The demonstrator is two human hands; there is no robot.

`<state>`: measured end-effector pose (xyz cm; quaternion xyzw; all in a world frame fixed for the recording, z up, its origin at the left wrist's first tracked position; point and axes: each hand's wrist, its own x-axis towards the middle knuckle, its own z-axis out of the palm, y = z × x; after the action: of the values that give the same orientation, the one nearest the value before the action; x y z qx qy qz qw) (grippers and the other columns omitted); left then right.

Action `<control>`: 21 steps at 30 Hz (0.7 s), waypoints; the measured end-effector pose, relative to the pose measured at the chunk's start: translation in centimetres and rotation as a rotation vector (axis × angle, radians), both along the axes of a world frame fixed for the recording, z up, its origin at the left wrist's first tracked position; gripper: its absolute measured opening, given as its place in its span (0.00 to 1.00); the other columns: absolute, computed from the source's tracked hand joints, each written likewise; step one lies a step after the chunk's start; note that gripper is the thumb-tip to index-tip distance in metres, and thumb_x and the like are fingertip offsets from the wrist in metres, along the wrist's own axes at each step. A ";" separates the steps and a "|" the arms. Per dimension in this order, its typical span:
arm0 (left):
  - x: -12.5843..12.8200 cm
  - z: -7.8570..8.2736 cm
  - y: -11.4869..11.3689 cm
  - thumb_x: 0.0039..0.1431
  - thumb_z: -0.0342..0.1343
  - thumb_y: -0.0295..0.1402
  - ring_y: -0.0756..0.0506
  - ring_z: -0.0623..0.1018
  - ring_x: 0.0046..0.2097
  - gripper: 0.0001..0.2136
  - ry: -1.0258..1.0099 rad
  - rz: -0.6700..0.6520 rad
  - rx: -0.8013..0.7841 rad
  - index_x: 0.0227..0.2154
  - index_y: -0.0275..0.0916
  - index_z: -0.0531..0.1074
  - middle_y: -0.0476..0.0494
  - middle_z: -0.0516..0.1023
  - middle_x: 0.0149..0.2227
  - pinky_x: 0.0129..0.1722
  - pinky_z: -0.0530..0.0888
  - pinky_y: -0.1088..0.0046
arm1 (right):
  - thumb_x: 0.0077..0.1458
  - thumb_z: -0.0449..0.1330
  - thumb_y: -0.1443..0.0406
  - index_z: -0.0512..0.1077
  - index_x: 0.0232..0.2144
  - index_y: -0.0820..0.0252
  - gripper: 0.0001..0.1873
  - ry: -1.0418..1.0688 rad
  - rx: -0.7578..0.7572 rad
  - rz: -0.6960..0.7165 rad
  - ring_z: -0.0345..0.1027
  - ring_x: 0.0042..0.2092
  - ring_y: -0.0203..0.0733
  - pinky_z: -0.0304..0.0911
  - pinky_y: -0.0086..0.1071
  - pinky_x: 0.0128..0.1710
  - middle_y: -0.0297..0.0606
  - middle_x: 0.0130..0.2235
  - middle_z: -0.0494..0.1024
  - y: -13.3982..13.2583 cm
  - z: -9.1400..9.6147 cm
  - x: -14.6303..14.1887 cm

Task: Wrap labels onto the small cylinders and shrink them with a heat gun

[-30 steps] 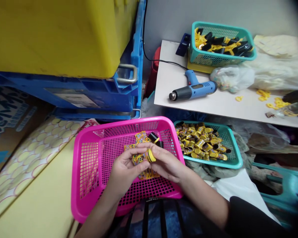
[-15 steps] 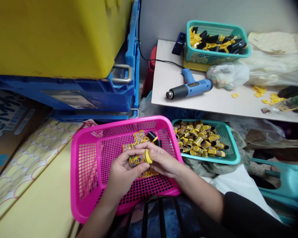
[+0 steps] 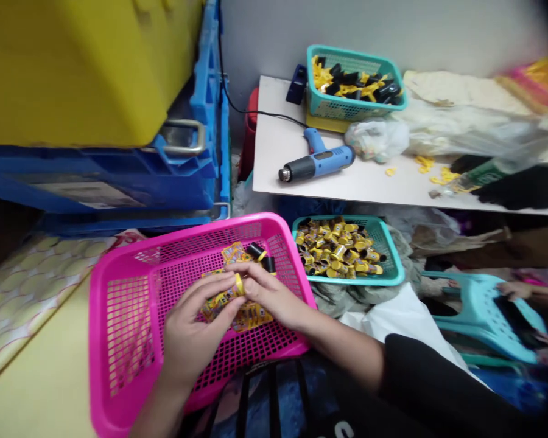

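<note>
My left hand (image 3: 194, 328) curls around a small yellow tube (image 3: 238, 285) with a printed wrapper. Its yellow end points up and right, and fingers hide most of its body. At that end, my right hand (image 3: 271, 295) is closed with thumb and fingertips against the tube. Both hands are above a pink mesh basket (image 3: 98, 340). Beneath them, inside the basket, lie several flat printed labels (image 3: 252, 315), partly covered by the hands. Two black-bodied tubes rest just beyond my right fingers, one black tube (image 3: 256, 250) behind the other.
Behind right, a teal basket (image 3: 396, 267) holds many wrapped yellow tubes. A blue heat gun (image 3: 317, 163) lies on the white table (image 3: 274, 137), near another teal basket (image 3: 356, 112) of black and yellow parts. Blue crates (image 3: 164, 182) stand left. Another person's hand (image 3: 516, 290) is by a turquoise stool (image 3: 484, 310).
The view has shifted right, so the surroundings sit further left. My left fingers now cover more of the tube, and my right hand stays at its yellow end.
</note>
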<state>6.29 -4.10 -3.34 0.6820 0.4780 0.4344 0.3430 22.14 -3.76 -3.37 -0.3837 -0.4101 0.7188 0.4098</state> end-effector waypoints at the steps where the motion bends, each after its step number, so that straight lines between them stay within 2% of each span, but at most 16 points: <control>1: 0.0 0.2 0.1 0.54 0.63 0.30 0.45 0.77 0.49 0.13 0.089 -0.014 0.095 0.43 0.48 0.76 0.47 0.77 0.47 0.53 0.74 0.63 | 0.50 0.62 0.47 0.69 0.47 0.55 0.27 -0.043 0.030 -0.018 0.69 0.42 0.34 0.65 0.32 0.44 0.36 0.43 0.75 -0.1 0.5 0.3; 3: 0.2 0.5 0.1 0.53 0.64 0.36 0.41 0.72 0.55 0.19 0.189 -0.047 0.207 0.49 0.48 0.73 0.43 0.69 0.57 0.55 0.72 0.59 | 0.49 0.64 0.51 0.70 0.45 0.55 0.24 -0.178 0.122 -0.116 0.69 0.39 0.35 0.66 0.31 0.39 0.36 0.41 0.76 -0.3 1.2 1.8; 5: 0.5 0.6 0.0 0.53 0.64 0.39 0.39 0.69 0.59 0.26 0.202 -0.069 0.195 0.55 0.48 0.69 0.40 0.60 0.63 0.56 0.72 0.59 | 0.50 0.64 0.53 0.72 0.43 0.55 0.19 -0.411 0.230 -0.321 0.70 0.39 0.36 0.67 0.32 0.39 0.37 0.40 0.76 -0.8 1.5 5.1; 6: 0.5 0.5 -0.1 0.55 0.62 0.39 0.39 0.70 0.58 0.25 0.190 -0.080 0.151 0.56 0.48 0.67 0.41 0.59 0.64 0.55 0.73 0.59 | 0.51 0.63 0.53 0.72 0.42 0.55 0.18 -0.546 0.266 -0.445 0.70 0.40 0.36 0.67 0.32 0.40 0.37 0.41 0.77 -1.1 1.5 7.4; 8: 0.3 0.3 -0.2 0.59 0.58 0.37 0.43 0.74 0.53 0.21 0.136 -0.092 0.011 0.55 0.50 0.68 0.44 0.65 0.60 0.53 0.75 0.62 | 0.53 0.60 0.51 0.72 0.43 0.55 0.19 -0.791 0.230 -0.637 0.71 0.39 0.39 0.68 0.34 0.39 0.39 0.42 0.77 -1.9 1.2 12.8; 9: 0.0 0.2 -0.1 0.60 0.56 0.36 0.44 0.76 0.50 0.19 0.107 -0.082 -0.071 0.54 0.50 0.69 0.45 0.69 0.57 0.52 0.75 0.63 | 0.53 0.58 0.49 0.71 0.44 0.57 0.22 -0.930 0.181 -0.681 0.72 0.39 0.41 0.68 0.37 0.39 0.42 0.41 0.78 -2.3 1.0 15.5; 11: -0.8 0.1 0.0 0.60 0.56 0.38 0.45 0.78 0.47 0.17 0.070 -0.029 -0.213 0.53 0.49 0.70 0.46 0.74 0.52 0.51 0.76 0.63 | 0.49 0.61 0.49 0.71 0.47 0.60 0.28 -1.321 0.073 -0.655 0.72 0.42 0.48 0.66 0.45 0.45 0.47 0.42 0.78 -2.9 0.6 19.8; 13: -1.3 0.1 0.5 0.58 0.57 0.41 0.44 0.78 0.46 0.17 0.079 0.040 -0.313 0.51 0.47 0.72 0.46 0.77 0.48 0.50 0.76 0.63 | 0.48 0.61 0.48 0.72 0.46 0.64 0.29 -1.531 0.062 -0.675 0.71 0.44 0.53 0.64 0.49 0.47 0.52 0.44 0.77 -3.2 0.6 21.3; 15: -1.4 0.1 1.1 0.57 0.57 0.43 0.43 0.79 0.45 0.18 0.092 0.083 -0.394 0.49 0.44 0.74 0.44 0.78 0.46 0.47 0.77 0.63 | 0.54 0.56 0.49 0.73 0.43 0.62 0.24 -1.500 0.192 -0.703 0.71 0.42 0.49 0.65 0.46 0.45 0.49 0.43 0.78 -2.6 1.0 19.3; 16: -1.3 -0.1 1.4 0.57 0.57 0.44 0.43 0.79 0.44 0.18 0.091 0.084 -0.431 0.48 0.43 0.74 0.43 0.79 0.45 0.45 0.77 0.63 | 0.58 0.53 0.51 0.73 0.41 0.59 0.21 -1.429 0.295 -0.676 0.71 0.40 0.46 0.66 0.42 0.43 0.46 0.42 0.78 -2.1 1.2 17.1; 17: -1.0 -0.3 1.7 0.56 0.57 0.44 0.43 0.80 0.43 0.18 0.089 0.069 -0.462 0.47 0.42 0.75 0.43 0.80 0.43 0.44 0.78 0.63 | 0.60 0.51 0.52 0.74 0.37 0.58 0.18 -1.376 0.429 -0.582 0.71 0.39 0.44 0.65 0.40 0.43 0.44 0.39 0.79 -1.3 1.3 14.5; 18: -0.7 -0.6 1.9 0.56 0.57 0.44 0.43 0.80 0.41 0.18 0.088 0.044 -0.485 0.46 0.42 0.75 0.42 0.80 0.42 0.42 0.78 0.64 | 0.60 0.51 0.54 0.74 0.34 0.57 0.16 -1.339 0.570 -0.417 0.70 0.40 0.43 0.64 0.39 0.44 0.43 0.37 0.78 -0.3 1.4 11.7; 19: -0.3 -0.9 2.1 0.56 0.56 0.43 0.43 0.80 0.40 0.17 0.089 0.010 -0.500 0.45 0.41 0.76 0.41 0.81 0.41 0.42 0.78 0.64 | 0.61 0.51 0.56 0.73 0.35 0.57 0.15 -1.323 0.649 -0.205 0.69 0.42 0.44 0.63 0.39 0.46 0.44 0.38 0.78 0.8 1.2 8.8; 21: 0.3 -1.5 2.1 0.56 0.55 0.41 0.43 0.81 0.39 0.16 0.102 -0.040 -0.492 0.44 0.41 0.76 0.41 0.81 0.40 0.40 0.77 0.65 | 0.62 0.50 0.58 0.72 0.39 0.61 0.15 -1.448 0.681 0.089 0.67 0.45 0.48 0.60 0.42 0.47 0.48 0.41 0.77 3.1 0.4 4.2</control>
<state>6.58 -1.95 -4.86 0.6083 0.5725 0.2631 0.4827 26.33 -0.68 -3.01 -0.5919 -0.7860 0.1424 0.1075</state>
